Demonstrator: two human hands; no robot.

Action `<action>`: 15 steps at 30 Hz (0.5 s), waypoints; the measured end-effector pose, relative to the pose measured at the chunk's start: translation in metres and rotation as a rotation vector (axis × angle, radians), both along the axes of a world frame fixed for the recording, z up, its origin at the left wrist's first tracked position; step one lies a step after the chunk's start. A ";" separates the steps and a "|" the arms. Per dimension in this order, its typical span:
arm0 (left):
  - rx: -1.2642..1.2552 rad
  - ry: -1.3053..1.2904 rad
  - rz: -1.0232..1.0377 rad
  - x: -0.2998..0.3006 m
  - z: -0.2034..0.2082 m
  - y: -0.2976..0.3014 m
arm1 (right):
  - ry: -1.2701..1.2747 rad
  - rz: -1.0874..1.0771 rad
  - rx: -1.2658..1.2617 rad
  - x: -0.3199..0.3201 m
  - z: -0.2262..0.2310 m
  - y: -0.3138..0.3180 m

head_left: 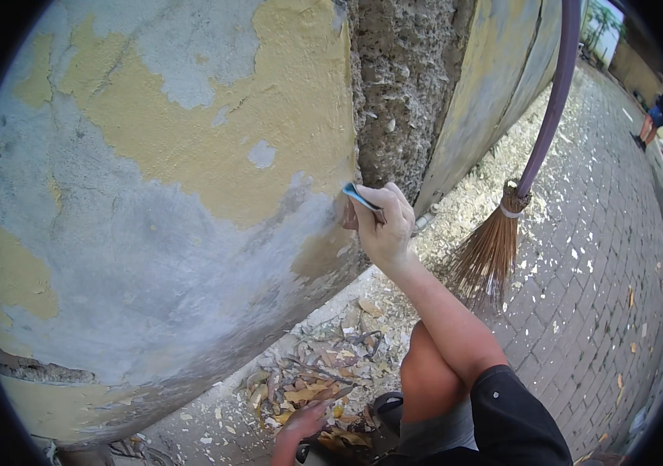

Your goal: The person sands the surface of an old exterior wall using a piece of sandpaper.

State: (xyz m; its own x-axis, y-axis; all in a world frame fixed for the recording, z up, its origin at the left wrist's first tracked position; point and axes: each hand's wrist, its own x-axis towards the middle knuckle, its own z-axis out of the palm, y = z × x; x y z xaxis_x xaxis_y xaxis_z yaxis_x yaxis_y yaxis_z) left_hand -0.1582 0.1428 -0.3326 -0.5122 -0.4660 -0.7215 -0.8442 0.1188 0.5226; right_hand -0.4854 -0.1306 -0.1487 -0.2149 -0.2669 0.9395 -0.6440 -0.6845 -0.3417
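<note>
My right hand point(388, 229) is closed round a folded sheet of sandpaper point(361, 200) with a light blue edge. It holds the sheet against the wall's edge, beside a rough vertical channel point(401, 85) of bare masonry. The wall point(153, 256) has flaking yellow paint, with wide grey-white patches where the paint is gone. Low down, my left hand point(306, 421) hangs above dry leaves point(308, 384), somewhat blurred. Its fingers look loosely stretched, and no object shows in them.
A stick broom point(498, 241) with a purple handle stands at my right. Pale paint flakes point(455, 225) litter the ground along the wall. Brick paving point(580, 256) stretches away on the right, where another person point(660, 113) stands far off. My knee point(428, 373) is bent below my right arm.
</note>
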 end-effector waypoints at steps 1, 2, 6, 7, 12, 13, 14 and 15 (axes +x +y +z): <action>-0.017 -0.015 -0.006 -0.003 0.004 -0.004 | -0.008 -0.017 -0.035 0.003 0.014 -0.004; 0.024 -0.047 -0.011 -0.006 0.006 -0.009 | -0.023 -0.032 -0.062 0.005 0.028 -0.008; -0.028 -0.025 -0.028 0.000 0.001 -0.010 | 0.052 -0.035 -0.074 0.005 0.050 -0.004; -0.016 -0.020 -0.037 -0.002 0.004 -0.007 | 0.057 -0.044 -0.062 0.000 0.037 0.002; 0.082 -0.075 -0.056 -0.005 0.011 -0.011 | 0.080 0.018 0.022 -0.005 -0.005 0.002; 0.085 -0.078 -0.054 -0.003 0.010 -0.011 | -0.008 0.021 -0.011 0.005 0.008 -0.001; 0.043 -0.072 -0.061 0.000 0.007 -0.011 | -0.072 0.033 -0.051 0.013 0.022 -0.009; 0.000 -0.059 -0.070 -0.003 0.004 -0.011 | -0.069 0.035 -0.048 0.012 0.036 -0.013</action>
State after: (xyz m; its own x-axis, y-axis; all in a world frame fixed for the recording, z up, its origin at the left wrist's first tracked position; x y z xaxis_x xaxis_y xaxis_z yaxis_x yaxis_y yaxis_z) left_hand -0.1611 0.1313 -0.3284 -0.4998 -0.4309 -0.7513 -0.8633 0.1783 0.4721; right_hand -0.4733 -0.1434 -0.1128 -0.2709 -0.2300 0.9347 -0.5954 -0.7229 -0.3505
